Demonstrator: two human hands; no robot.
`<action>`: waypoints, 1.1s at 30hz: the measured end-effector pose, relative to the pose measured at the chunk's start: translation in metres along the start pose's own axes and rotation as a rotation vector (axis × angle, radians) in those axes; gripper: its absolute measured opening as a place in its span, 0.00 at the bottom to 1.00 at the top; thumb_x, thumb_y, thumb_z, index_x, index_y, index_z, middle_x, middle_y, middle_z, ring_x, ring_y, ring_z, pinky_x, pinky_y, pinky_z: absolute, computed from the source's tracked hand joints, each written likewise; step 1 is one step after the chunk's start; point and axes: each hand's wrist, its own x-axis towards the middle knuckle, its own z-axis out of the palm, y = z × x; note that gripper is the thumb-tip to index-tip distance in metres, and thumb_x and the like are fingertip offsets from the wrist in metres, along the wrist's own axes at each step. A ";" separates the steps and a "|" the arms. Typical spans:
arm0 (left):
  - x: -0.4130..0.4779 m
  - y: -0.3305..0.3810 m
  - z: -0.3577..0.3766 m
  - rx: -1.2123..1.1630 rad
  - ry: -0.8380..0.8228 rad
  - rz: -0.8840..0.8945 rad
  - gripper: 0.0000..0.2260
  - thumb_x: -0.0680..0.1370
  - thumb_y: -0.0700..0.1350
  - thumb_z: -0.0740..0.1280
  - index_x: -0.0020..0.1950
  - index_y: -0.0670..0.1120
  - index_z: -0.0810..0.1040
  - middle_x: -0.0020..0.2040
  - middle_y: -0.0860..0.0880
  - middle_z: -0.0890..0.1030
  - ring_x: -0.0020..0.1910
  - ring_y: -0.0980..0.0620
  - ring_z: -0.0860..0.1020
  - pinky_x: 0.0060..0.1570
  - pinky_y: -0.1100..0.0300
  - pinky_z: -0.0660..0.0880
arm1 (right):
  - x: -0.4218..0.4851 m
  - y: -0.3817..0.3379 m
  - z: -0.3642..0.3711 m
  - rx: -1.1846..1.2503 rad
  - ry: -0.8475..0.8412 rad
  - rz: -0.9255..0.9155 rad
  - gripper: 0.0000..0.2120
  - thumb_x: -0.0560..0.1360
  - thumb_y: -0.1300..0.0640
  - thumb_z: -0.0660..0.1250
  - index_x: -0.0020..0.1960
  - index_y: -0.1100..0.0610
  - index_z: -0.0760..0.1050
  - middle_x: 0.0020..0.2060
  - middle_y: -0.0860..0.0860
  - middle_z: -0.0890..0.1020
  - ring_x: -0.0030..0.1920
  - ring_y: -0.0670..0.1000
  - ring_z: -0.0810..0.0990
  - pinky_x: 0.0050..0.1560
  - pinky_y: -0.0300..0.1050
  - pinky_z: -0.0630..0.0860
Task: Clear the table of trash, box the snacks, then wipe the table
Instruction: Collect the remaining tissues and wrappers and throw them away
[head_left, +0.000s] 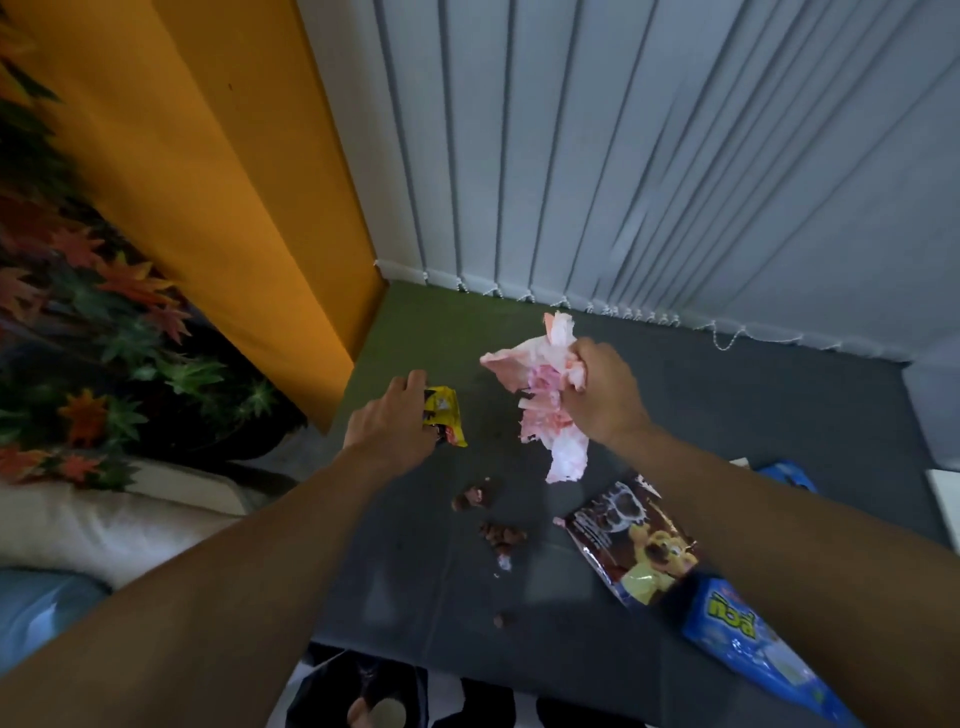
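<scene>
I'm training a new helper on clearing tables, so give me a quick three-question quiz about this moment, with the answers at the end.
1. True or false: the left hand grips a yellow wrapper.
2. Multiple choice: the right hand holds A) a sponge, B) crumpled pink and white paper, C) nothing.
3. Short answer: what lies loose on the table, nearer the person than both hands?

Key: 1 true. 2 B. 3 brown snack pieces.
</scene>
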 end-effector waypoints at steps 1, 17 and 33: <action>0.001 0.005 0.000 0.001 0.000 0.005 0.25 0.75 0.50 0.69 0.68 0.49 0.62 0.62 0.45 0.74 0.56 0.37 0.78 0.45 0.49 0.72 | -0.004 0.005 -0.002 0.019 0.010 0.009 0.13 0.72 0.61 0.69 0.55 0.53 0.73 0.49 0.53 0.74 0.47 0.54 0.74 0.45 0.46 0.69; 0.003 0.013 0.035 0.059 -0.072 0.009 0.27 0.76 0.52 0.69 0.70 0.48 0.60 0.66 0.46 0.72 0.60 0.37 0.78 0.48 0.48 0.71 | -0.064 0.054 0.048 -0.306 -0.449 0.084 0.38 0.63 0.36 0.71 0.70 0.43 0.63 0.68 0.51 0.65 0.69 0.59 0.66 0.64 0.63 0.71; 0.013 0.008 0.039 0.057 -0.107 -0.013 0.27 0.76 0.51 0.69 0.70 0.48 0.61 0.65 0.46 0.72 0.59 0.37 0.77 0.47 0.49 0.69 | -0.025 0.052 0.058 -0.309 -0.412 -0.022 0.48 0.66 0.53 0.80 0.76 0.47 0.54 0.68 0.52 0.73 0.66 0.57 0.75 0.57 0.56 0.79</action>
